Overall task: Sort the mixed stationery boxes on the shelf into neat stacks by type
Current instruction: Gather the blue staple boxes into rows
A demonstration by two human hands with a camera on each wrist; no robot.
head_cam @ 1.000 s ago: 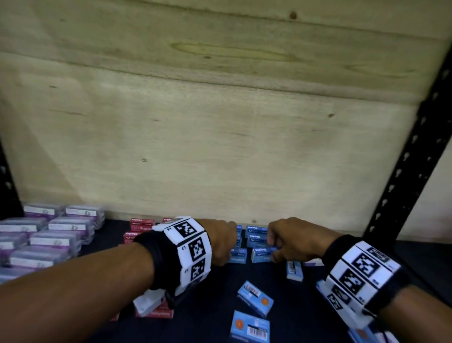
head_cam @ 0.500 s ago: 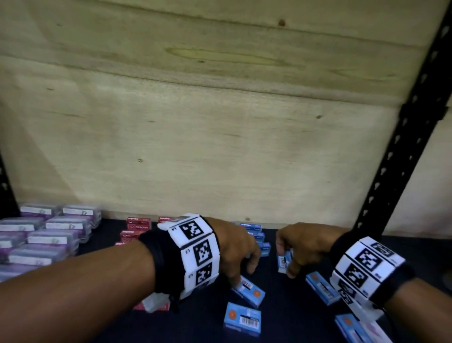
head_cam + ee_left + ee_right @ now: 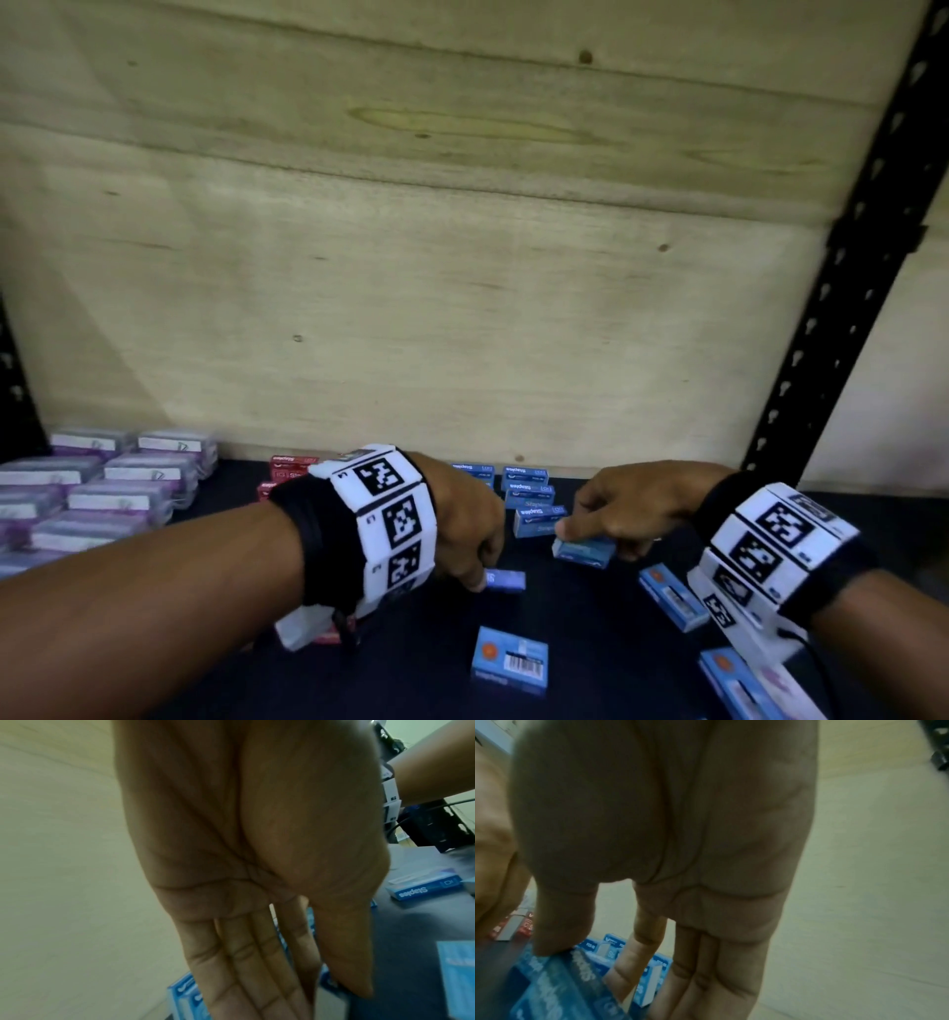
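Hands each hold 1 blue staple box

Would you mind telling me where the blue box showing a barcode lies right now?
In the head view the barcode-up blue box lies flat near the front of the dark shelf, centre, nearer the camera than both hands.

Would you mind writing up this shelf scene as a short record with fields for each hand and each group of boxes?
left hand: fingertips on a small blue box; grip unclear
right hand: thumb and fingers pinch a blue staples box
blue stack: at the back panel, between the hands
loose blue boxes: scattered on the dark shelf, nearer the camera
red boxes: behind the left wrist
clear purple cases: grouped in rows, far left
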